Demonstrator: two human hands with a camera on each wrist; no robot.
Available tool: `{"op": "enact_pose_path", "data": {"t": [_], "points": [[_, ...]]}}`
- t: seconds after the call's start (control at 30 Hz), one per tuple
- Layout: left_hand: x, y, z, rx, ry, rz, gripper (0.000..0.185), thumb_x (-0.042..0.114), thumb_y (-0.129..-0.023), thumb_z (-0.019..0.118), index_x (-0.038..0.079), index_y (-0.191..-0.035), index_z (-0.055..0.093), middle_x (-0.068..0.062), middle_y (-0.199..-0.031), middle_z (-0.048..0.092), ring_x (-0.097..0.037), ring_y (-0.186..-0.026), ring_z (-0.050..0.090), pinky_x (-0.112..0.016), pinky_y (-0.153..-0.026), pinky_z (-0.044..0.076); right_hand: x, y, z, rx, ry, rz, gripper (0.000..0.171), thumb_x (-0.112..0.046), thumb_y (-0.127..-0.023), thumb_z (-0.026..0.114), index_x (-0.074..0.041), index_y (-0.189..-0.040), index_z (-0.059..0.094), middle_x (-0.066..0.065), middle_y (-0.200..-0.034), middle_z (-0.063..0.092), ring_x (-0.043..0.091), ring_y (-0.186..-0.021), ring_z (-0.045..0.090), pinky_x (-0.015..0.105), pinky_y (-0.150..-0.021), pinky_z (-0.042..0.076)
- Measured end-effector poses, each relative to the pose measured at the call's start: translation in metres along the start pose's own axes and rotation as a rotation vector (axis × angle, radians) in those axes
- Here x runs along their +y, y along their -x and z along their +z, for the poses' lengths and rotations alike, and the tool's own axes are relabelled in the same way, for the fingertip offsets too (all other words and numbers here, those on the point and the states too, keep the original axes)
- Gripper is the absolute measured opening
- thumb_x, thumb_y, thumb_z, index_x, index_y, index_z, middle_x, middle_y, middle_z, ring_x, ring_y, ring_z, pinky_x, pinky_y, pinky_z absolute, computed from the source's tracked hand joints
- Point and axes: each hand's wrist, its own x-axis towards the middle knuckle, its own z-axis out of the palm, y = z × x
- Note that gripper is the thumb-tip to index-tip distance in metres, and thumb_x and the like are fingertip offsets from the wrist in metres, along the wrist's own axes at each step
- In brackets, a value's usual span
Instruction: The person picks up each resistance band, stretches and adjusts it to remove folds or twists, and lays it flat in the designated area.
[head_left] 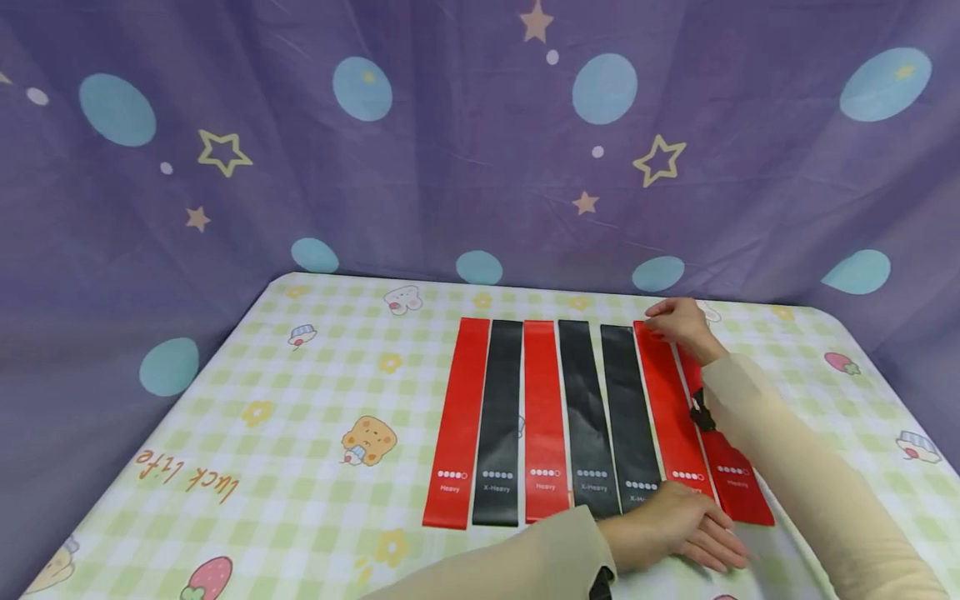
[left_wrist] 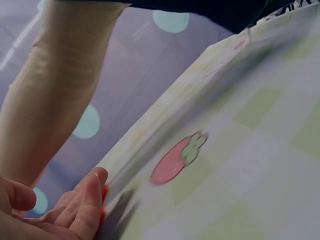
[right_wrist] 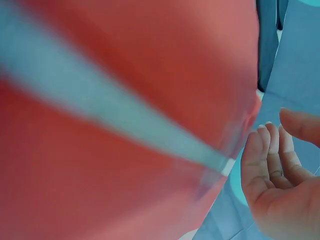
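Note:
Flat resistance bands lie side by side on the table, red ones marked Heavy and black ones marked X-Heavy. My left hand [head_left: 675, 529] is at the near ends of the right-hand bands, fingers extended, covering part of a black band [head_left: 630, 408] and a red band [head_left: 667, 392]. At the far end of that red band, my right hand [head_left: 681, 325] has its fingers loosely bent with nothing between them. My right forearm crosses over the rightmost red band [head_left: 738, 483]. In the right wrist view, the thumb and fingers of my right hand [right_wrist: 280, 175] stand apart.
Further left lie a red band [head_left: 456, 425], a black band [head_left: 501, 417], another red band [head_left: 543, 408] and a black band [head_left: 585, 408], with narrow gaps between them. A green-and-white checked cloth [head_left: 300, 500] covers the table. Behind it hangs a purple curtain [head_left: 450, 183].

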Motion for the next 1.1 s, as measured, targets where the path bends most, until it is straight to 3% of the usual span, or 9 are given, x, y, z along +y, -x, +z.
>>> {"op": "enact_pose_path", "data": {"t": [0.17, 0.37, 0.5, 0.73, 0.97, 1.1], "points": [[0.014, 0.004, -0.025, 0.041, -0.082, 0.125, 0.025, 0.010, -0.094, 0.045, -0.005, -0.098, 0.065, -0.025, -0.099, 0.070, -0.044, -0.097, 0.065, -0.045, -0.082, 0.054, -0.008, -0.001, 0.007, -0.028, -0.042, -0.022, 0.034, -0.008, -0.087, 0.062, 0.014, -0.112, 0.056, 0.011, -0.086, 0.069, 0.007, -0.066, 0.064, 0.027, -0.069, 0.058], [0.036, 0.014, -0.063, 0.135, -0.208, 0.285, 0.021, 0.014, -0.094, 0.045, 0.000, -0.098, 0.061, -0.019, -0.096, 0.072, -0.036, -0.084, 0.071, -0.027, -0.062, 0.057, -0.009, -0.003, 0.010, -0.015, -0.041, -0.031, 0.033, -0.008, -0.086, 0.063, 0.014, -0.111, 0.057, 0.003, -0.077, 0.067, 0.006, -0.062, 0.062, 0.023, -0.063, 0.056], [0.053, 0.021, -0.091, 0.204, -0.221, 0.367, 0.024, 0.012, -0.096, 0.043, -0.003, -0.101, 0.060, -0.021, -0.098, 0.071, -0.033, -0.080, 0.071, -0.026, -0.061, 0.056, -0.008, -0.004, 0.012, 0.006, -0.020, -0.026, 0.033, -0.009, -0.086, 0.063, 0.012, -0.111, 0.058, 0.003, -0.078, 0.067, 0.007, -0.063, 0.062, 0.019, -0.060, 0.054], [0.080, 0.035, -0.137, 0.328, -0.259, 0.418, 0.028, 0.015, -0.098, 0.041, -0.004, -0.110, 0.058, -0.021, -0.104, 0.070, -0.020, -0.074, 0.070, -0.025, -0.065, 0.057, -0.009, -0.004, 0.016, -0.032, 0.038, -0.051, 0.035, -0.011, -0.086, 0.063, 0.012, -0.112, 0.059, 0.005, -0.082, 0.065, 0.010, -0.067, 0.058, 0.020, -0.063, 0.053], [0.105, 0.048, -0.174, 0.439, -0.261, 0.468, 0.033, 0.018, -0.100, 0.041, -0.004, -0.118, 0.057, -0.022, -0.110, 0.068, -0.034, -0.088, 0.068, -0.032, -0.074, 0.058, -0.010, -0.006, 0.020, -0.057, 0.109, -0.077, 0.031, -0.012, -0.085, 0.064, 0.010, -0.108, 0.061, 0.011, -0.086, 0.065, 0.013, -0.068, 0.056, 0.020, -0.060, 0.052], [0.120, 0.053, -0.191, 0.511, -0.222, 0.484, 0.031, 0.017, -0.098, 0.041, -0.002, -0.114, 0.059, -0.021, -0.110, 0.068, -0.025, -0.078, 0.068, -0.030, -0.071, 0.057, -0.011, -0.009, 0.021, -0.046, 0.168, -0.088, 0.028, -0.009, -0.084, 0.063, 0.009, -0.105, 0.063, 0.020, -0.092, 0.066, 0.015, -0.069, 0.057, 0.018, -0.059, 0.048]]}}
